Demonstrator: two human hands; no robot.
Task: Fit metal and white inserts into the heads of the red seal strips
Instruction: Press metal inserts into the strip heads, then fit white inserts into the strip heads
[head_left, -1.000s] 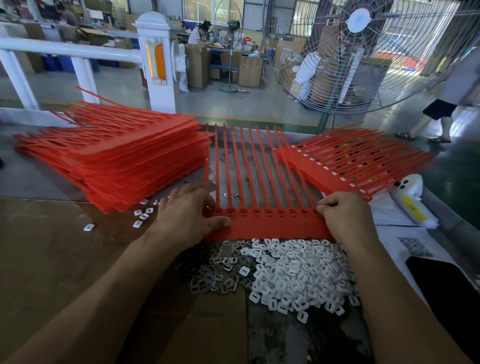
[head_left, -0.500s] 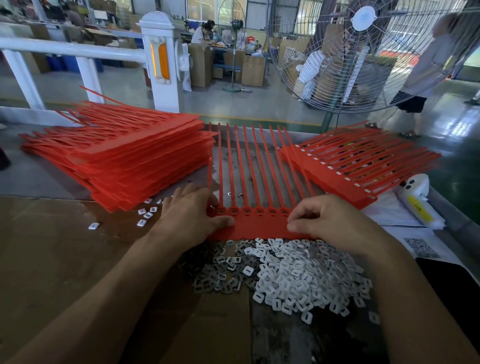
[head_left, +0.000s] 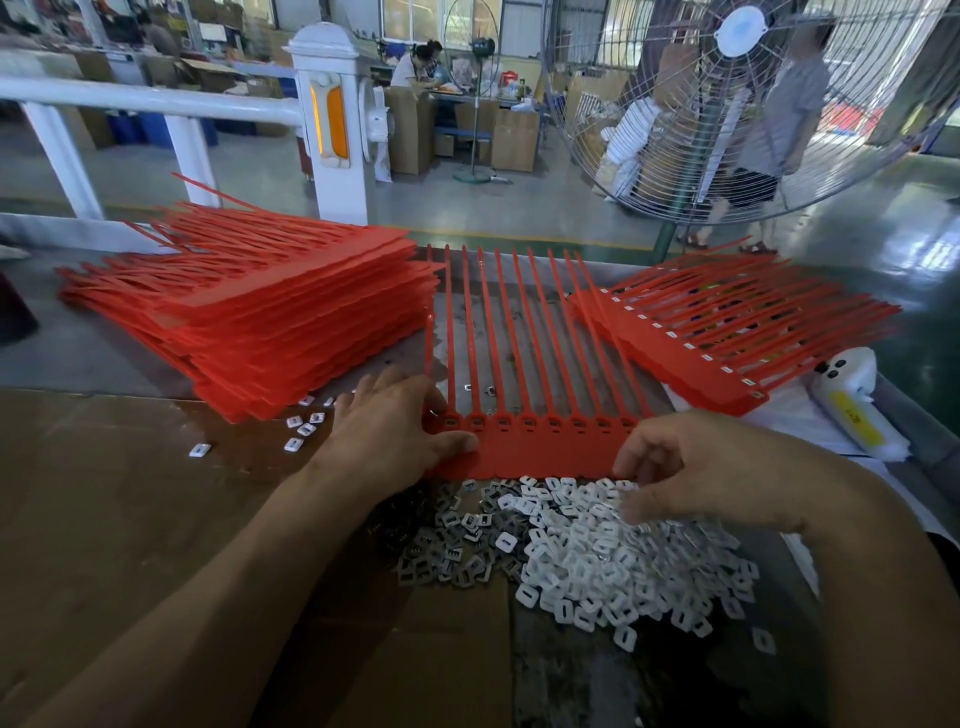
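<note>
The red seal strip sheet (head_left: 535, 441), light and floppy, lies mid-bench; the left hand (head_left: 395, 431) presses it flat, fingers straight. The right hand (head_left: 696, 467), loosely curled and seemingly empty, hovers over small, slippery white inserts (head_left: 613, 551), best pinched edgewise.

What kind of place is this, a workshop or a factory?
Most likely a small factory assembly floor. Tall stacks of red seal strips sit on the bench beside heaps of loose white inserts, a big industrial fan stands close by, and cardboard boxes surround another worker's table behind.
</note>
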